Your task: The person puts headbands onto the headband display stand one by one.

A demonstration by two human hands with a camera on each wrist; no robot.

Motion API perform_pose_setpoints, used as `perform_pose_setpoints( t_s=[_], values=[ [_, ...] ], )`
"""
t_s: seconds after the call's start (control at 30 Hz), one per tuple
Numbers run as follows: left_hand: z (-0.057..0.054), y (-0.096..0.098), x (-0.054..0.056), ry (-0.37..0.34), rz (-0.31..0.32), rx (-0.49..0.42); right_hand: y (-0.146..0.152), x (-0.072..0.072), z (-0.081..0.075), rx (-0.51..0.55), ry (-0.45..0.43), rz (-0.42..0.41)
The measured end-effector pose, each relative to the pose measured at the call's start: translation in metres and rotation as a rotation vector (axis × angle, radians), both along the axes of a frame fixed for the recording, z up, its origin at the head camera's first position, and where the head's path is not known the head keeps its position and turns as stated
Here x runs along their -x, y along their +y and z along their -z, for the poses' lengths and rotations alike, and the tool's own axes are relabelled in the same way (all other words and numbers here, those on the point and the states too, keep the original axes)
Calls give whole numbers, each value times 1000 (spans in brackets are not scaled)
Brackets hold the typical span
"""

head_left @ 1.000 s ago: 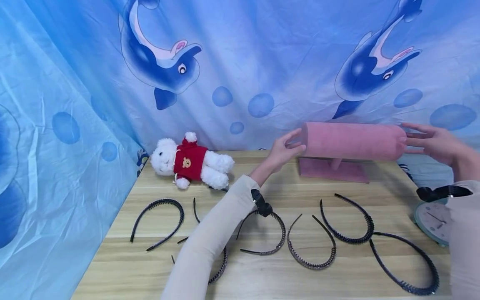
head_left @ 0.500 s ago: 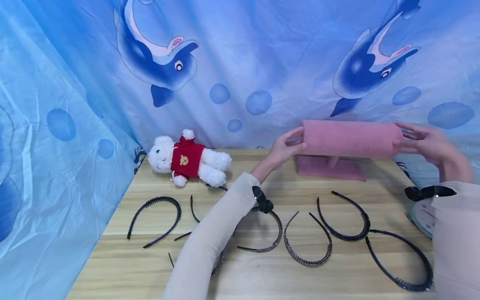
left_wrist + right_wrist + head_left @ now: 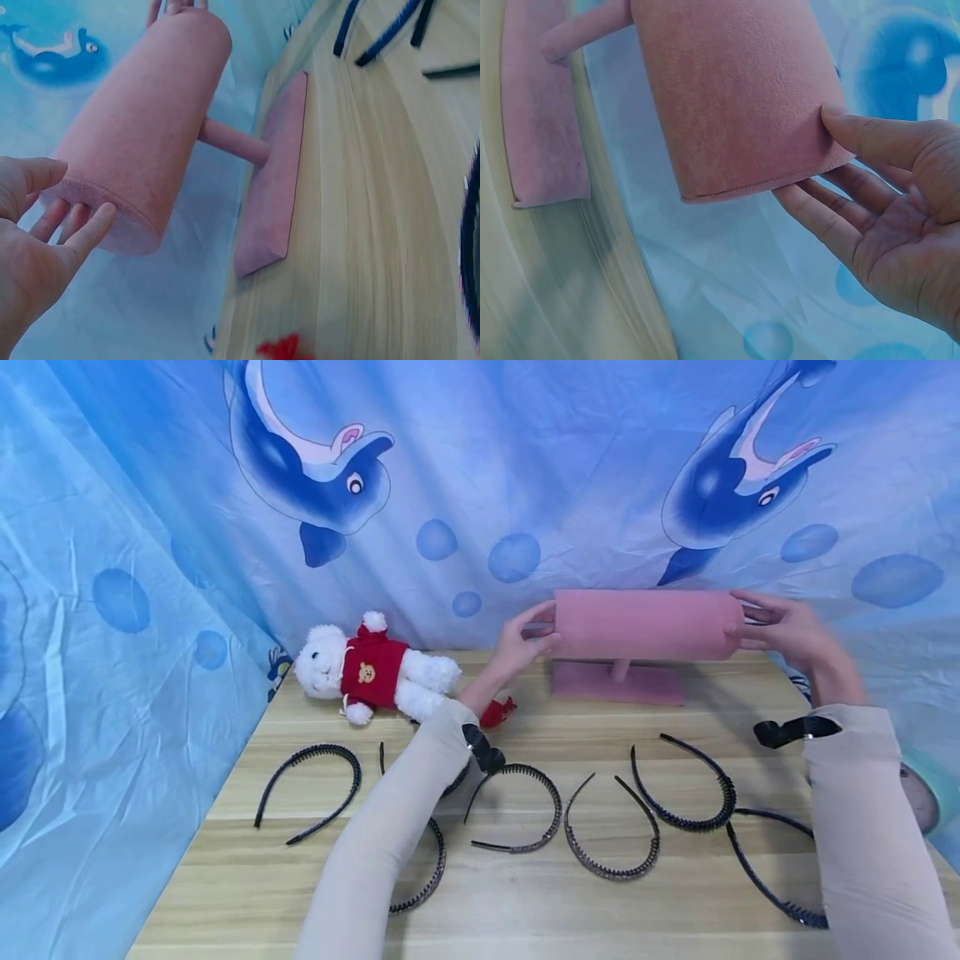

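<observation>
A pink velvety headband stand (image 3: 641,625), a horizontal cylinder on a short post and flat base (image 3: 585,683), stands at the back of the table. My left hand (image 3: 517,643) holds its left end. In the left wrist view, the fingertips (image 3: 101,214) touch the round end face while the thumb lies at its rim. At the opposite end my right hand (image 3: 795,631) grips the edge: the right wrist view has the thumb (image 3: 870,139) on the side and the fingers against the end. Several dark toothed headbands (image 3: 611,864) lie nearer me.
A white plush bear (image 3: 375,672) in a red top lies back left. Beside my left forearm is a small red thing (image 3: 497,712), partly hidden. A mint-green clock (image 3: 922,789) shows behind my right sleeve. A blue dolphin curtain (image 3: 480,485) hangs behind the table.
The headband stand has shifted left along the table's back with both hands at its ends. My right hand has closed up on its end, thumb now on the side. The small red thing has come into sight.
</observation>
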State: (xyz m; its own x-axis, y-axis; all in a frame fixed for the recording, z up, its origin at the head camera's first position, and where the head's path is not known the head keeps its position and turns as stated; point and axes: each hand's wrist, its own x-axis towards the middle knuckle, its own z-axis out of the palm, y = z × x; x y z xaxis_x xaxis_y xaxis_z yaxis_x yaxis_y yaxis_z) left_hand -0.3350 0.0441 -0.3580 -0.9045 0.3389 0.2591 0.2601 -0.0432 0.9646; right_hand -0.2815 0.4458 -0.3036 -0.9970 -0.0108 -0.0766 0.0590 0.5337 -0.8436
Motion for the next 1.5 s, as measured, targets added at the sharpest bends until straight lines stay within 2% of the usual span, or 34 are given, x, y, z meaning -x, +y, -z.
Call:
perform_pose_setpoints(
  t_s=[0.23, 0.37, 0.57, 0.73, 0.97, 1.2, 1.5],
  values=[
    [0, -37, 3, 26, -27, 14, -36, 12, 0, 34, 18, -51],
    [0, -56, 3, 10, -44, 6, -53, 19, 1, 46, 39, -64],
    [-6, -81, 6, 11, -61, 6, -75, 26, 0, 33, 74, -84],
    [-11, -99, 9, 29, -76, 48, -89, 33, 1, 37, 99, -113],
    [-8, -125, 15, 84, -88, 112, -112, 38, 4, 61, 109, -142],
    [-7, -145, 16, -13, -55, 38, -129, 43, 5, 88, 97, -159],
    [-8, -161, 22, -9, -51, 63, -142, 48, 5, 109, 125, -192]
  ],
)
